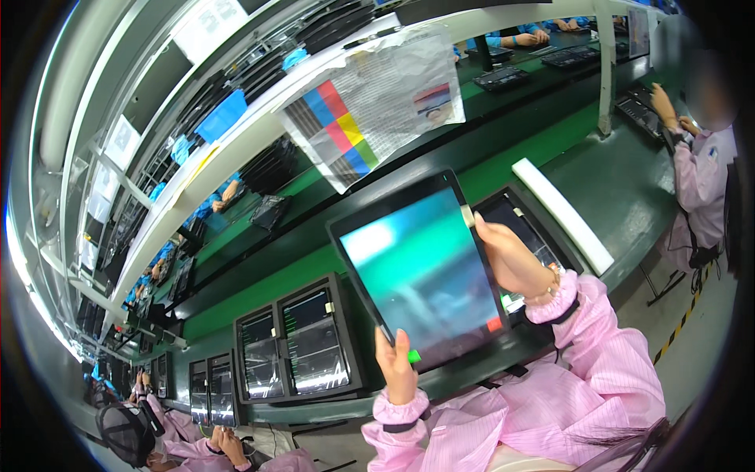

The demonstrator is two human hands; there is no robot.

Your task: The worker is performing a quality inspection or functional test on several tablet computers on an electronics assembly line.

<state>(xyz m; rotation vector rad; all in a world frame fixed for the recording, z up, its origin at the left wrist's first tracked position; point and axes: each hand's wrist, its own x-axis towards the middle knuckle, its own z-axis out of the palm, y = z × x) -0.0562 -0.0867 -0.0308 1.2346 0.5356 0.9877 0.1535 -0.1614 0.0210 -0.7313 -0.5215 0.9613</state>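
Note:
A black-framed tablet [429, 275] is held up, tilted, in front of me. Blurred green, white and dark blue patches cover its screen; I cannot tell whether they are a picture or reflections. My left hand [397, 368] grips its lower left corner, beside a small green tab [414, 356]. Along the upper right edge my right hand [511, 258] is closed, next to a pale tab [468, 215]. An orange-red square [494, 324] sits at the lower right of the screen. Behind my right hand lies a black tray [511, 206] with a dark panel, partly hidden.
Left of the tablet, a black tray [343, 334] holds two dark panels on the green bench [377, 405]. A white foam bar [562, 216] lies at the right. A printed sheet [377, 102] hangs from the white rail beyond. Co-workers in pink sit on both sides.

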